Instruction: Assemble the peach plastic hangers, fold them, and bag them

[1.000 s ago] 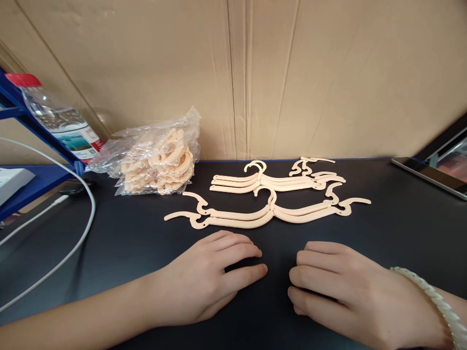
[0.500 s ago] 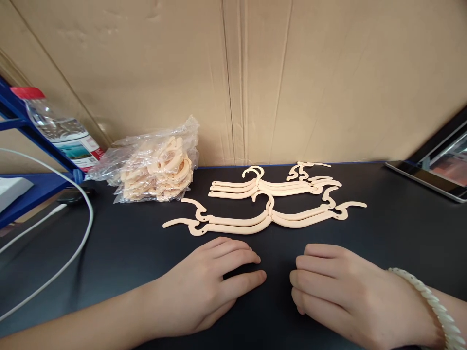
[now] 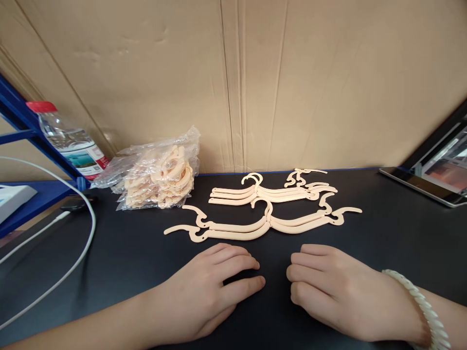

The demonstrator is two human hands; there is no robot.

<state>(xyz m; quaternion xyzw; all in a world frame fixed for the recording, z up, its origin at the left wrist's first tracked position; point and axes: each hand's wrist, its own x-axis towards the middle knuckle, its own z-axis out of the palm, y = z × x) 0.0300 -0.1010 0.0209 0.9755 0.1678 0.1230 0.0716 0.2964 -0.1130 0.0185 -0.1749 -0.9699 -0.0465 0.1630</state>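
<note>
My left hand (image 3: 211, 287) lies palm down on the black table (image 3: 120, 253), fingers stretched and a little apart, holding nothing. My right hand (image 3: 328, 287) rests palm down beside it with loosely curled fingers, also empty; a white beaded bracelet (image 3: 426, 308) circles its wrist. Just beyond my fingertips lie cream plastic hangers: a near pair (image 3: 262, 221) spread flat, and a farther stack (image 3: 273, 192) behind them. Neither hand touches them.
A clear plastic bag of more cream hangers (image 3: 156, 177) sits at the back left. A water bottle (image 3: 69, 143) leans on a blue rack (image 3: 22, 126); a white cable (image 3: 73, 243) curves over the table. A tablet (image 3: 434, 182) lies at the far right. A cardboard wall (image 3: 255, 82) closes the back.
The view has tilted slightly, so everything sits a little lower in the frame. Both hands stay flat in nearly the same place; the right hand edged slightly left.
</note>
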